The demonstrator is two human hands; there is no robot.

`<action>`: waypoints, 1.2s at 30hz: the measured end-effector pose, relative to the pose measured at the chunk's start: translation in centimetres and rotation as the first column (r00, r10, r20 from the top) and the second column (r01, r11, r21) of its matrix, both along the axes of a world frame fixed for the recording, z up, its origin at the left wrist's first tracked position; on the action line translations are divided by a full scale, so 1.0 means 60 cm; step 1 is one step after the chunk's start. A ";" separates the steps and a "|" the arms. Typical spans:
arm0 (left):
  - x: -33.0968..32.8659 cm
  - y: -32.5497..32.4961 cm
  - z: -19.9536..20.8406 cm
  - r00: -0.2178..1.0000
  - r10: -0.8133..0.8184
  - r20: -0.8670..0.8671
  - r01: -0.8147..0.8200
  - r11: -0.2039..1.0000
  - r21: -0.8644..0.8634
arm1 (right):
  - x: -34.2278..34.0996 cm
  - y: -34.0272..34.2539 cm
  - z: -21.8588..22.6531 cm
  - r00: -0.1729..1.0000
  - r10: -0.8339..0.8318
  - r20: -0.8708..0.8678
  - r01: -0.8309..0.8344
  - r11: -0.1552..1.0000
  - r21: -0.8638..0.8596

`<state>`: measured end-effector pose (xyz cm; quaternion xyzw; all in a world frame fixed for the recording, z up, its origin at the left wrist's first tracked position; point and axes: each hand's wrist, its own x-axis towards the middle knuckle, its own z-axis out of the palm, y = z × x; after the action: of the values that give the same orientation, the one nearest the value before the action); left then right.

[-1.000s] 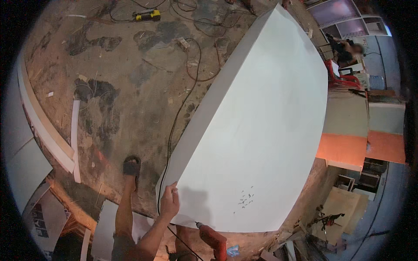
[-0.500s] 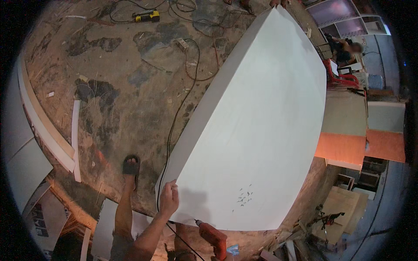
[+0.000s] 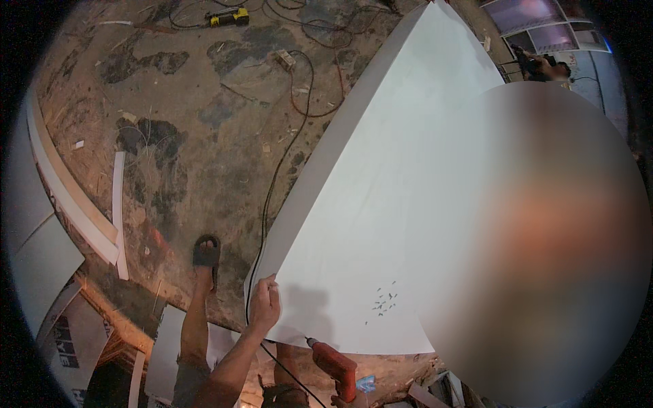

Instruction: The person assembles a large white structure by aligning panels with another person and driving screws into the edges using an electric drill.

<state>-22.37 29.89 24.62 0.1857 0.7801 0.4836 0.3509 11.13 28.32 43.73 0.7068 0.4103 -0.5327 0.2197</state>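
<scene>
A large white box-shaped cabinet [image 3: 381, 183] stretches away from me, its big flat face upward. At its near left corner my left hand [image 3: 265, 306] is closed on the edge, fingers curled over the rim. My right hand [image 3: 354, 400], mostly cut off by the lower edge, is closed round the grip of a red power drill [image 3: 335, 367]. The drill's bit points toward the cabinet's near edge; whether it touches cannot be made out. Several small dark screws [image 3: 384, 299] lie scattered on the white face. A black cable [image 3: 269, 211] runs along the left side, past my left wrist.
On the stained floor, a yellow-and-black power tool [image 3: 229, 18] lies far left among cables. White strips [image 3: 118, 217] and panels [image 3: 47, 262] lie left. My sandalled foot [image 3: 206, 251] stands left of the cabinet. A large blur hides the right side.
The view has shifted slightly, and a blur now covers the right side. Another person's hands at the cabinet's far end have mostly left the picture. Both my hands keep their hold.
</scene>
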 end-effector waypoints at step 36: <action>-0.160 -0.084 -0.045 0.992 -0.051 0.118 0.088 0.941 -0.325 | -0.021 -0.006 -0.020 0.973 0.135 -0.186 -0.084 0.963 0.256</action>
<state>-31.97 24.85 21.90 0.1254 0.8229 0.3429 0.4354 9.87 27.95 42.55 0.6471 0.5321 -0.5334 0.1165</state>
